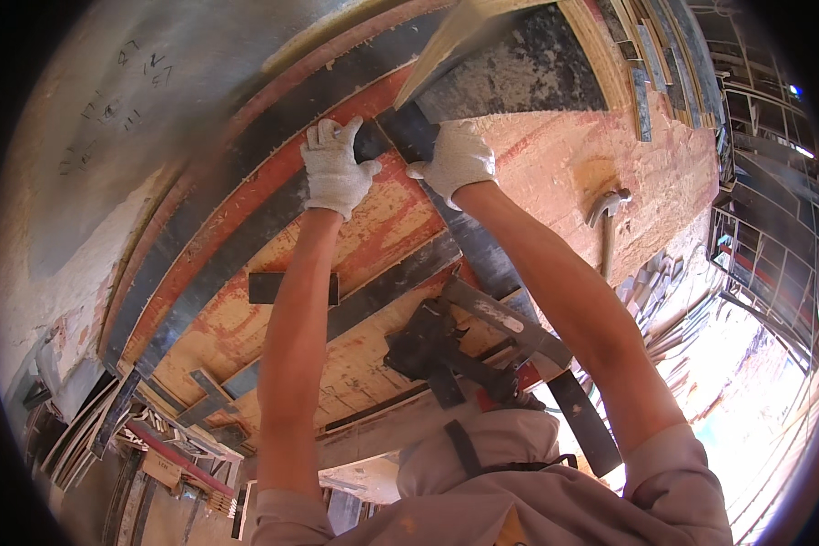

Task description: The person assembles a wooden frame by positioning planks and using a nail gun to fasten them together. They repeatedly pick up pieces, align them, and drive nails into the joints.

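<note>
Both my hands wear white knit gloves and reach to the far part of a wooden panel with red stains. My left hand (339, 168) rests spread against the end of a short dark strip (370, 143), with thumb and forefinger apart on either side of it. My right hand (458, 164) grips a dark board piece (409, 132) that butts against that strip; its thumb shows on the near side, while the other fingers are mostly hidden. Below my right hand a long dark strip (482, 250) runs toward me across the panel.
A claw hammer (607, 218) lies to the right. Nearer me sits a black power tool (428, 341), possibly a nailer. A loose dark block (291, 288) lies beside my left forearm. Wood strips (660, 64) are stacked at the far right, and a large grey sheet (146, 136) borders the left.
</note>
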The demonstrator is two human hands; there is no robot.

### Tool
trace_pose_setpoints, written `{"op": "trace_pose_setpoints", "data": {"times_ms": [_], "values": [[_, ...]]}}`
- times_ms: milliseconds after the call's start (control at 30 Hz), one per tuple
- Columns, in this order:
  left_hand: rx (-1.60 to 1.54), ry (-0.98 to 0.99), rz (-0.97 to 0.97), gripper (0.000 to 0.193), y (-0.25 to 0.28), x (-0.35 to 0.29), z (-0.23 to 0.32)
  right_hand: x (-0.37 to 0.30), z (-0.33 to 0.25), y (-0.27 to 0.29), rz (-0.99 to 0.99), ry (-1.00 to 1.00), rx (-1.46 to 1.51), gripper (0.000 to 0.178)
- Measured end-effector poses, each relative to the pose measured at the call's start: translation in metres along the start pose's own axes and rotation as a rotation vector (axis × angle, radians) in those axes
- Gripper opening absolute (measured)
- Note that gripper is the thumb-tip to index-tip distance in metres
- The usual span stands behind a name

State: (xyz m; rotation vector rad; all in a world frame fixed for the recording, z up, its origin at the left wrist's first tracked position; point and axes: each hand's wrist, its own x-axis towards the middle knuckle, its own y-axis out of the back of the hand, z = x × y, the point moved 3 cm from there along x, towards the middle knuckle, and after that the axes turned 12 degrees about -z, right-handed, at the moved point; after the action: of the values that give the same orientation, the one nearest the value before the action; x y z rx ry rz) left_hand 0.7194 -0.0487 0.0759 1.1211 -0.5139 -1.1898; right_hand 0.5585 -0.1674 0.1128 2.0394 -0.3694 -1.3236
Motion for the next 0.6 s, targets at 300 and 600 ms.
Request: {"op": "trace_pose_setpoints", "data": {"times_ms": [300,600], "values": [[0.047,-0.003,0.005,0.080,0.004,0.014,0.003,0.002,-0.003,0.001,0.012,-0.024,-0.034,0.084],[0.040,0.013,0.004,0.077,0.002,0.015,0.004,0.003,0.000,0.005,0.019,0.052,-0.003,0.076]]}}
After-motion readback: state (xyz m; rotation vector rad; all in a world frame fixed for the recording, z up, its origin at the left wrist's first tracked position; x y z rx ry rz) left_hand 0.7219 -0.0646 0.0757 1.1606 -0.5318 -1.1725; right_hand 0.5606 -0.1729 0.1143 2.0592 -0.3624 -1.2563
